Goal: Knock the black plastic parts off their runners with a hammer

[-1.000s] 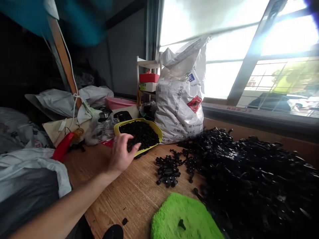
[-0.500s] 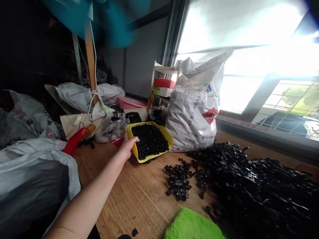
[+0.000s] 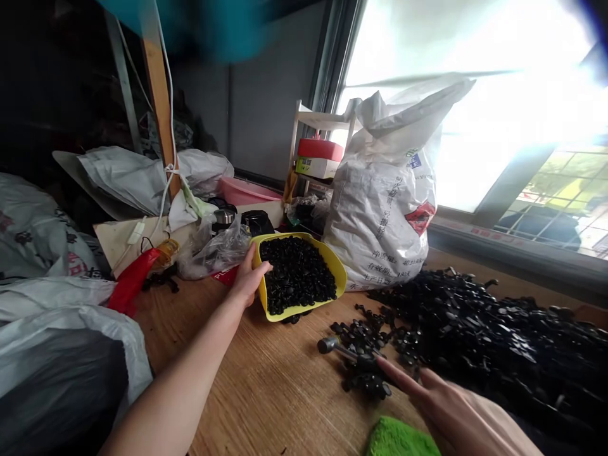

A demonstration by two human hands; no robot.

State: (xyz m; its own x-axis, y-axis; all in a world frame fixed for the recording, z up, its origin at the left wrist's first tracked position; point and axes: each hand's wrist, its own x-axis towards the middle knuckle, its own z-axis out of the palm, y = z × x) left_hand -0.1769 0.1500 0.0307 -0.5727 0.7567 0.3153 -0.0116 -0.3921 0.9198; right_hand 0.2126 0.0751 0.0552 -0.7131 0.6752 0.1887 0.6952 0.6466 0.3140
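A person's right hand (image 3: 453, 408) had just come into view at the lower right, bringing a tool (image 3: 342, 350) with a dark rounded end and a metal shank; half a second earlier, neither was visible. Its index finger stretched along the tool's dark handle and the other fingers curled, so the hand appeared closed around it, though much of the grip was hidden. The tool lay over a loose cluster (image 3: 367, 324) of black pieces on the wooden table (image 3: 266, 380); whether it touched them could not be told

The left hand (image 3: 247, 280) remained clamped on the left rim of a yellow tray (image 3: 340, 275), thumb inside and fingers outside, as it had been half a second before. The tray, full of small black parts (image 3: 299, 272), was at the middle of the table, just beside a white sack (image 3: 377, 215). Both hands were now occupied, one steadying the tray, it seemed, the other among the pieces. A large heap (image 3: 498, 342) of black pieces spread to the right, and a green cloth (image 3: 401, 438) showed at the bottom edge
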